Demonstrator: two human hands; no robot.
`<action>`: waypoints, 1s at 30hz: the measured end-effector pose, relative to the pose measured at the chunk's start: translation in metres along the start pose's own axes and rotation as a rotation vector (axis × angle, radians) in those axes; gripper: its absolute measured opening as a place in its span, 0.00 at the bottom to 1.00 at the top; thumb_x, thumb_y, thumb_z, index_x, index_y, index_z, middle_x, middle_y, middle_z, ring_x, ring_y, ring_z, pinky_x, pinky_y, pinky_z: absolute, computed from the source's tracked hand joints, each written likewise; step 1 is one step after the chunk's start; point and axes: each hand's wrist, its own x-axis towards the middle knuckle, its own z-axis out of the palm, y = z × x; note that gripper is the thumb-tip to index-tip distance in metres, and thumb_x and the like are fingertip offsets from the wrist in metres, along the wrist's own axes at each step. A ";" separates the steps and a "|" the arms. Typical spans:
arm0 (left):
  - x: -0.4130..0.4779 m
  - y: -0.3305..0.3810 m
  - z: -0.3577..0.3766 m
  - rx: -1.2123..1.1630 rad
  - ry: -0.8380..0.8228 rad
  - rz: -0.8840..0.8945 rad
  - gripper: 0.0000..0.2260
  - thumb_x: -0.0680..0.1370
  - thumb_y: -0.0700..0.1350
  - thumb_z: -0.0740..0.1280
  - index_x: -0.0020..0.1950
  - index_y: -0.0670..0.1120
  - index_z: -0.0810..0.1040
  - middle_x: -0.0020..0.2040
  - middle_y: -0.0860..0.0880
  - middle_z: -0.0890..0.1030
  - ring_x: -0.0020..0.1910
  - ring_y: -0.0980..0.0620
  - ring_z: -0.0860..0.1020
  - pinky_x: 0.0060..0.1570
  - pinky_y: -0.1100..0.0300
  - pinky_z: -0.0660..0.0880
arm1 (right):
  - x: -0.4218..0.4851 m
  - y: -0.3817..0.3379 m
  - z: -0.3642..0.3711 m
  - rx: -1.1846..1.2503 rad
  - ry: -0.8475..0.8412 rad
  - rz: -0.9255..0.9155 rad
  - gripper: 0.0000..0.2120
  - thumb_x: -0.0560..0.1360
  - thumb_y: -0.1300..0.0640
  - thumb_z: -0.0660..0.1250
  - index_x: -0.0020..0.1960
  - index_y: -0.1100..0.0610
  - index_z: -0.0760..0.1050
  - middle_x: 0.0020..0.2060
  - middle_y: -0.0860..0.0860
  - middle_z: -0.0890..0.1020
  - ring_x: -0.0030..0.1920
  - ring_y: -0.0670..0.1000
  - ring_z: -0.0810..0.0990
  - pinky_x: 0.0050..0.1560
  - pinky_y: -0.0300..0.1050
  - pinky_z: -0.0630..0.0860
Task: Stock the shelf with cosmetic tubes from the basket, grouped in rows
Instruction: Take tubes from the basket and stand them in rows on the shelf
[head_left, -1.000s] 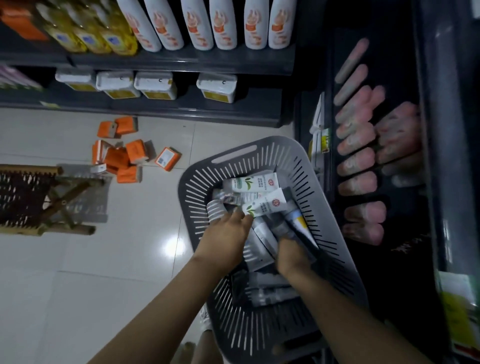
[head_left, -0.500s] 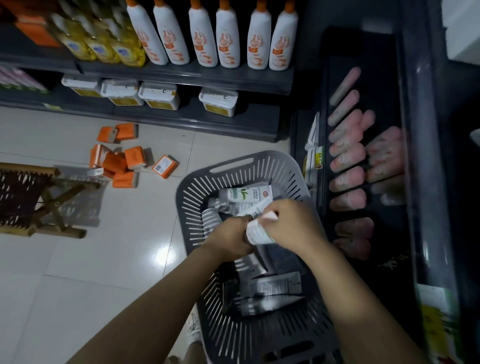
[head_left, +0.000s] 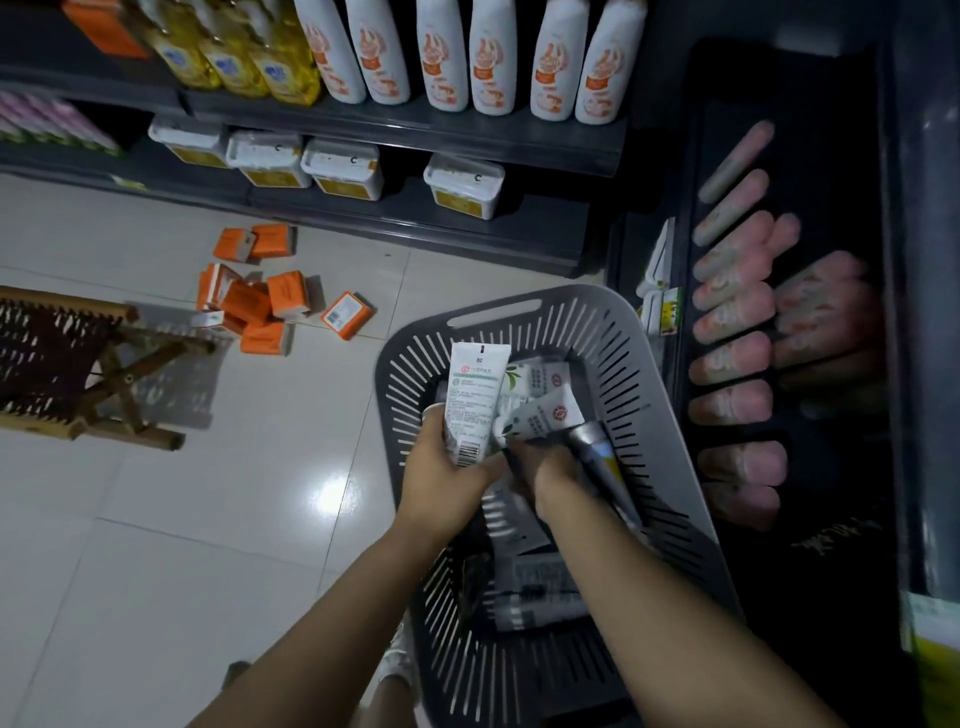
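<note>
Shop aisle, tiled floor (head_left: 156, 519); grey slotted basket (head_left: 639, 364) just beside dark shelf (head_left: 831, 130). Pick step, I judge.
L hand (head_left: 441, 483) wrapped round white tube (head_left: 472, 400), upright over basket. R hand (head_left: 550, 478) down among loose tubes (head_left: 545, 395), grip hidden, can't tell. Next prob.: lay it on shelf, own row by pink tubes (head_left: 730, 358).

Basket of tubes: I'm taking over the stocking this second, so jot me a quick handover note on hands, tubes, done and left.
Left hand grips one white tube, upright over the basket.
Right hand is down among the tubes, fingers curled; whether it holds one is unclear.
More white tubes and grey tubes lie in the basket.
Done: rows of pink tubes lie on the dark shelf at right.
Left: shelve the white and grey tubes in their own rows.
</note>
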 end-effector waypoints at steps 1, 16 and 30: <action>-0.003 -0.002 0.000 -0.016 0.008 -0.004 0.21 0.69 0.36 0.72 0.59 0.50 0.73 0.46 0.54 0.81 0.36 0.61 0.78 0.31 0.68 0.72 | 0.014 0.002 0.007 0.062 -0.028 0.013 0.27 0.64 0.47 0.78 0.56 0.61 0.77 0.54 0.58 0.82 0.53 0.59 0.82 0.54 0.55 0.80; -0.027 0.019 0.004 -0.142 0.085 0.018 0.11 0.73 0.38 0.71 0.54 0.46 0.76 0.45 0.44 0.83 0.38 0.49 0.82 0.34 0.58 0.79 | -0.074 -0.021 0.003 0.211 0.243 -0.244 0.26 0.71 0.57 0.73 0.64 0.65 0.68 0.58 0.58 0.78 0.57 0.57 0.78 0.52 0.47 0.75; -0.072 0.085 -0.055 0.058 -0.370 0.231 0.17 0.68 0.35 0.76 0.52 0.46 0.77 0.47 0.49 0.84 0.46 0.49 0.83 0.48 0.50 0.80 | -0.242 0.033 -0.021 0.114 0.500 -0.478 0.22 0.66 0.53 0.75 0.53 0.55 0.68 0.38 0.45 0.78 0.36 0.47 0.77 0.36 0.43 0.72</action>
